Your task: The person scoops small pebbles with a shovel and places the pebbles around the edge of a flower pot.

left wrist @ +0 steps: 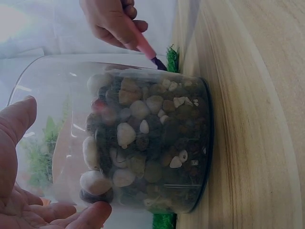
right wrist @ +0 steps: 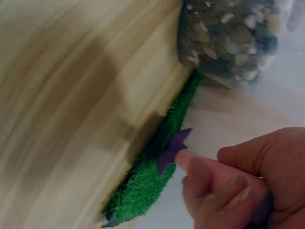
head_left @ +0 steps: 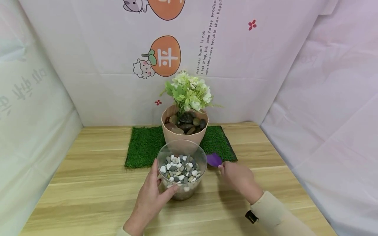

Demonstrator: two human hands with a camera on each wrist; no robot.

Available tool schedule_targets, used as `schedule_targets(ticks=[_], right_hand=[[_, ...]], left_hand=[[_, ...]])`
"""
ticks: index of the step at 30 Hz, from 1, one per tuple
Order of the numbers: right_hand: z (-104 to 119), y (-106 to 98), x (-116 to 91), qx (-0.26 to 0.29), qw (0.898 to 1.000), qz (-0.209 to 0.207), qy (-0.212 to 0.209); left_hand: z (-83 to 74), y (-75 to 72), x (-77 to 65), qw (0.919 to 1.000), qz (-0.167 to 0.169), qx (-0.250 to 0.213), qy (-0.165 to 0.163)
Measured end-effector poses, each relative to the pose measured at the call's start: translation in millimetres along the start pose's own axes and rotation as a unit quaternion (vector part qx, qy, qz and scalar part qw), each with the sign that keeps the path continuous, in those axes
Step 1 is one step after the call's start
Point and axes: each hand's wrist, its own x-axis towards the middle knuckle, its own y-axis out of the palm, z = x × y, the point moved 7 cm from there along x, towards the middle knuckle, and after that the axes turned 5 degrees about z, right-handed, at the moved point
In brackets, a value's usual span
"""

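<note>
A clear round container (head_left: 184, 196) holds white, grey and brown pebbles (head_left: 180, 169). My left hand (head_left: 150, 193) holds it from the left, with the thumb on the near side and the fingers along the left wall. In the left wrist view the thumb (left wrist: 24, 114) lies across the upper wall, above the pebbles. My right hand (head_left: 238, 178), to the right of the container, grips a small shovel by its pink handle (right wrist: 214, 174). The purple blade (head_left: 214, 159) is over the edge of the green mat; the right wrist view shows no pebbles on the visible part.
Behind the container a pink pot (head_left: 183, 139) with large dark stones and artificial flowers (head_left: 190, 90) stands on an artificial grass mat (head_left: 144, 147). All of it is on a wooden table (head_left: 97, 183). White cloth (head_left: 236, 88) hangs at the back and sides.
</note>
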Motion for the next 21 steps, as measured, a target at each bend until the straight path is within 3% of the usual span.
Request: schedule_targets(ticks=[9, 21], right_hand=[[1.1, 20.8, 5.2, -0.027, 0.998, 0.053, 0.014], [11.3, 48.2, 7.9, -0.044, 0.996, 0.069, -0.044]], left_hand=[[-0.2, -0.3, 0.3, 1.0000, -0.003, 0.002, 0.009], [-0.8, -1.5, -0.2, 1.0000, -0.002, 0.005, 0.003]])
